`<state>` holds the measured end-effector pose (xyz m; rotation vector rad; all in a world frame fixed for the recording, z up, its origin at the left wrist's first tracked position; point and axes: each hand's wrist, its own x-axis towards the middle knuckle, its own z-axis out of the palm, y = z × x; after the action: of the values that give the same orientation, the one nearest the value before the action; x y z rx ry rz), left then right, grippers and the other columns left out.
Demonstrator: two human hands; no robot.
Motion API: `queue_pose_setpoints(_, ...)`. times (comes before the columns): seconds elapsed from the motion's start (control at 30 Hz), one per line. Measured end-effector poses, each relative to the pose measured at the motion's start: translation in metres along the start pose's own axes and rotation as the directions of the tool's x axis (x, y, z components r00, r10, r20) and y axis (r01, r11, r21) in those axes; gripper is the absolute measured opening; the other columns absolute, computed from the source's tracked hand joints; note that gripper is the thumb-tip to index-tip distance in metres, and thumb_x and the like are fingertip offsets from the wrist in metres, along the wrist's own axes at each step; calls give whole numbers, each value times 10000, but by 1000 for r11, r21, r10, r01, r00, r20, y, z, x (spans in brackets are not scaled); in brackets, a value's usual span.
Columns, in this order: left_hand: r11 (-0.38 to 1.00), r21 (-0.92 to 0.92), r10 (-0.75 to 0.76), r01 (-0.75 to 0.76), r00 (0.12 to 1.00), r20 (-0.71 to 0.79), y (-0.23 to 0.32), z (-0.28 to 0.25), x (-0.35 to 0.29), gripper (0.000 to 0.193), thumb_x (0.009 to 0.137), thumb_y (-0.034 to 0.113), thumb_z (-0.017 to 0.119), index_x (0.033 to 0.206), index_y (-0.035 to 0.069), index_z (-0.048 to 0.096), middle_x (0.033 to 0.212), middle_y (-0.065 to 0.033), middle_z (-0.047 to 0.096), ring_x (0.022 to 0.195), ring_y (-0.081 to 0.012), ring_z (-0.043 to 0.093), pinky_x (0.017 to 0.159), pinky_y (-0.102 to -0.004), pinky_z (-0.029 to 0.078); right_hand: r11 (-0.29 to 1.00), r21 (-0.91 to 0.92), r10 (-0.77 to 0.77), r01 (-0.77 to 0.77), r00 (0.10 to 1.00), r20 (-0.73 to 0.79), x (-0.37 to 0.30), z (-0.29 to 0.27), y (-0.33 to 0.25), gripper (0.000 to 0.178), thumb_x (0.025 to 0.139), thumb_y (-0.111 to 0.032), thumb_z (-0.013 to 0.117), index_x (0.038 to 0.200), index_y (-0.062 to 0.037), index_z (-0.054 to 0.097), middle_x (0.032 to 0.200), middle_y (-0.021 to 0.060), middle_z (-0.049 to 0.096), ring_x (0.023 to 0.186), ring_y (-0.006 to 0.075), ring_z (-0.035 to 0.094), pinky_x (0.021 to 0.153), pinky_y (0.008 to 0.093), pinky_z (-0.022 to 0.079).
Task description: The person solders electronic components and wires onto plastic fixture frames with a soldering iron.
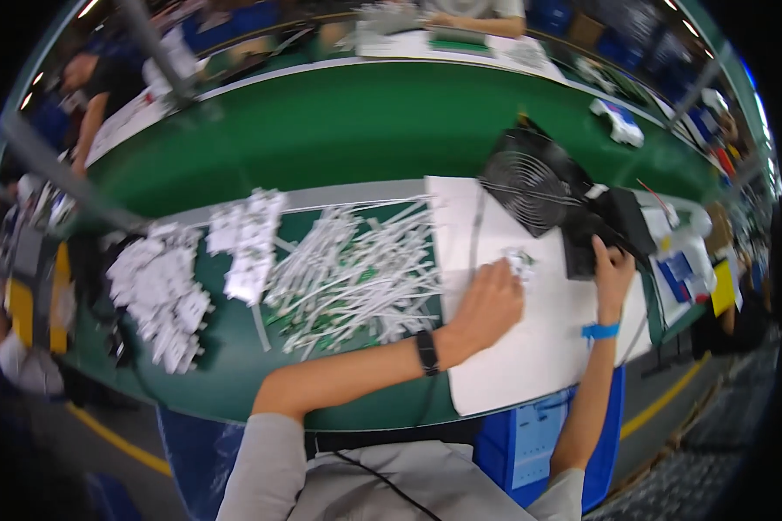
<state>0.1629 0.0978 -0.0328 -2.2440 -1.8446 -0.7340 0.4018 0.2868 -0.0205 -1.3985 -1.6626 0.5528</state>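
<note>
My left hand (491, 304), with a black band at its wrist, rests over the white mat with its fingers drawn together. At its fingertips is a small white piece with some green (521, 262), blurred. My right hand (614, 271), wearing a blue wristband, reaches to a black box (579, 253) at the mat's right side. Its fingers are curled against the box's edge, and what they hold, if anything, is hidden. Behind stands a black fan with a round grille (530, 181). Left of the mat lies a pile of white cables with green boards (356, 278).
White flat parts are heaped (161, 291) at the left, with more in a stack (254, 247) beside them. A green belt (321, 130) runs behind, carrying a white-and-blue item (617, 122). Blue bins (495, 443) stand below the table edge. Other people work at the far side and left.
</note>
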Motion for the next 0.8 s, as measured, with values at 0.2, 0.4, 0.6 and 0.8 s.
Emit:
queue_pose_setpoints(0.2,983,167,-69,79,995,-69,-35,-101,-30,363,817,250,715,1061,-19,696,1155,-195,661,1051,-347,552,940,-456,454,932,291,173,-218,970,173,-68,8,-51,287,1004,-229,685,1217,-45,629,655,-67,470,525,4,334,450,216,224)
queue_pose_setpoints(0.4,849,129,-417,513,800,-431,-122,-219,-144,367,766,96,785,1125,60,720,1289,-157,679,1015,-363,603,918,-452,498,931,255,200,-262,948,246,-119,-21,-67,309,1057,-255,591,1294,-58,614,635,-64,410,518,15,275,453,228,180)
queue_pose_setpoints(0.6,752,121,-527,648,702,-479,-146,-204,-237,384,813,91,785,1183,24,705,1342,-185,635,1041,-367,601,924,-443,513,890,414,108,-191,971,216,-140,-10,-97,368,1078,-208,533,1418,-69,547,656,-68,396,519,8,243,455,221,158)
queue_pose_setpoints(0.8,690,113,-599,715,652,-465,-132,-201,-262,560,862,142,784,1385,61,602,1396,-182,605,1283,-380,555,1074,-438,457,880,438,-64,-182,869,490,-174,33,-152,393,1035,-143,568,1403,-16,514,661,-66,454,560,15,350,476,210,236)
